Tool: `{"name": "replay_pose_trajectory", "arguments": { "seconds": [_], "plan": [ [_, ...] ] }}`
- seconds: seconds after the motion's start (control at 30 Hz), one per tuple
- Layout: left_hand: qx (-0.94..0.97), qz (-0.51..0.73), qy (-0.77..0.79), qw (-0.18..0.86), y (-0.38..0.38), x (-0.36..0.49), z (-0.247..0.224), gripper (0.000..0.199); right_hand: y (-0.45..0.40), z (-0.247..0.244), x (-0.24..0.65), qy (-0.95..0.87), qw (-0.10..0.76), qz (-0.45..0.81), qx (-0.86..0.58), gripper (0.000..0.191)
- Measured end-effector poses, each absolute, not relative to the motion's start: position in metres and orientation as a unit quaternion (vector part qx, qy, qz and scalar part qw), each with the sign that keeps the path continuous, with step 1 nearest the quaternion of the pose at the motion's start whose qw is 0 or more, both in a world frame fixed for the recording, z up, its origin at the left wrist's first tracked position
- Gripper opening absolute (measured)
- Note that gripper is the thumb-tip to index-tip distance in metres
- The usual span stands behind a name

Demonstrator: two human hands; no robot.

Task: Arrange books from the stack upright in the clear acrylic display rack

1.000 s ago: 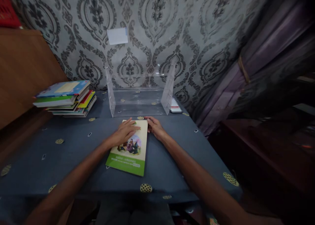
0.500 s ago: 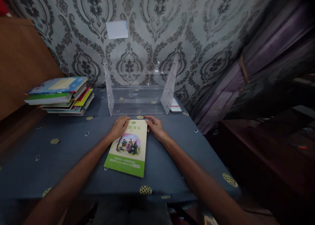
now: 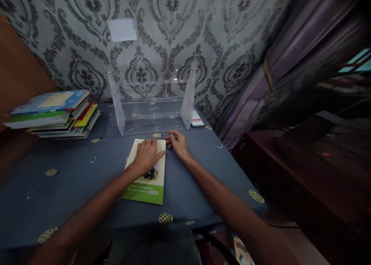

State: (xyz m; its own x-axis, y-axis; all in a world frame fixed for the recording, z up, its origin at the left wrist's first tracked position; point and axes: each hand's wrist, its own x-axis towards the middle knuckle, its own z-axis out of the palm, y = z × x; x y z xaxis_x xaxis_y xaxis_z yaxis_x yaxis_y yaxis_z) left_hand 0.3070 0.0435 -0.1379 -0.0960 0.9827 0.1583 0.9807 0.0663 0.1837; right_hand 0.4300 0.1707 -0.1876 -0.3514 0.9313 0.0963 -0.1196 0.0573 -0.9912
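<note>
A book (image 3: 145, 195) with a cream and green cover lies flat on the blue patterned cloth, its picture and title partly hidden. My left hand (image 3: 147, 155) rests palm down across the cover's upper half, fingers stretched out and thumb apart toward the right edge. Just off the book's top right corner, my right hand (image 3: 177, 142) is on the cloth side-on, its fingers loosely extended and somewhat apart. Behind both hands stands a clear acrylic rack (image 3: 153, 124) with tilted shelves, set against the wall.
A stack of books (image 3: 55, 112) stands at the back left of the cloth-covered table (image 3: 72, 195). A small blurred item (image 3: 198, 120) is beside the rack. Paper (image 3: 122, 29) hangs on the wall. A purple curtain (image 3: 249, 99) and dark red furniture (image 3: 278, 172) are at the right.
My left hand has moved from the book's upper left edge onto the middle of its cover. The right hand stays near the top right corner. The whole view has shifted to the right.
</note>
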Motion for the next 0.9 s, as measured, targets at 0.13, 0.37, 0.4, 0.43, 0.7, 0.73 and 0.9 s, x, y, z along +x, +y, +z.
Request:
{"name": "replay_pose_trajectory", "arguments": {
  "seconds": [0.13,0.37,0.4,0.43,0.7,0.73,0.9],
  "plan": [
    [0.645,0.086,0.759,0.010,0.051,0.332,-0.135,0.056,0.169,-0.186,0.432,-0.583,0.452,0.574,-0.355,0.023],
    [0.651,0.065,0.757,0.005,0.055,0.338,-0.125,0.043,0.165,-0.186,0.432,-0.596,0.460,0.562,-0.342,0.030],
    [0.654,0.063,0.754,0.004,0.055,0.338,-0.124,0.041,0.165,-0.186,0.432,-0.597,0.461,0.561,-0.341,0.030],
    [0.657,0.062,0.751,0.004,0.055,0.338,-0.122,0.039,0.165,-0.186,0.432,-0.598,0.461,0.560,-0.340,0.031],
    [0.662,0.062,0.747,0.001,0.056,0.338,-0.116,0.030,0.167,-0.188,0.432,-0.619,0.457,0.542,-0.338,0.032],
    [0.662,0.064,0.747,-0.001,0.055,0.338,-0.116,0.030,0.167,-0.188,0.432,-0.624,0.455,0.537,-0.338,0.031],
    [0.680,0.083,0.729,-0.002,0.051,0.325,-0.122,0.034,0.168,-0.190,0.431,-0.664,0.435,0.506,-0.336,0.028]
  ]
}}
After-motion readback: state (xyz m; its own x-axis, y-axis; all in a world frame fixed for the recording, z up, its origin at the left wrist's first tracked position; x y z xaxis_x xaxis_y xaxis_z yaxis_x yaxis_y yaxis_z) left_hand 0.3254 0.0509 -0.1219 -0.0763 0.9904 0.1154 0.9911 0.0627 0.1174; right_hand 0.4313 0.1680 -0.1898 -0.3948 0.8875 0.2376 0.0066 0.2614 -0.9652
